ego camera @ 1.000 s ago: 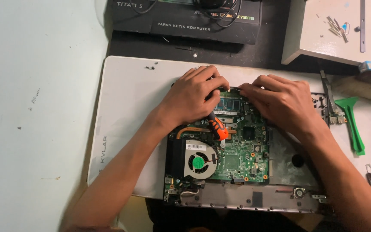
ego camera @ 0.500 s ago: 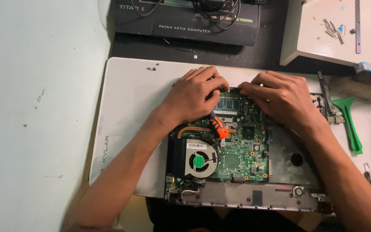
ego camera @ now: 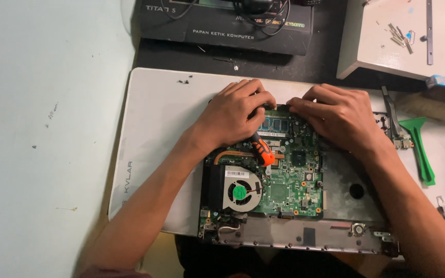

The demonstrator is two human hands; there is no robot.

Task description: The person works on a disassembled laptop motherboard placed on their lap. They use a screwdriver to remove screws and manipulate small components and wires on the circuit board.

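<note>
An opened laptop base lies on a white mat (ego camera: 155, 128), with its green motherboard (ego camera: 284, 190) and black cooling fan (ego camera: 239, 192) exposed. My left hand (ego camera: 233, 116) rests on the board's far edge, curled around a screwdriver with an orange and black handle (ego camera: 261, 150). My right hand (ego camera: 338, 117) presses its fingertips on the same far edge, beside a memory module (ego camera: 275, 125) that sits between both hands. A copper heat pipe (ego camera: 233, 154) runs from the fan under my left hand.
A green plastic pry tool (ego camera: 422, 149) lies to the right of the laptop. A black keyboard box (ego camera: 222, 25) sits at the back. A white board (ego camera: 392, 46) with small screws stands at the back right. Metal parts lie at the right edge.
Both hands stay on the far edge of the motherboard with almost no shift. The view has drifted slightly.
</note>
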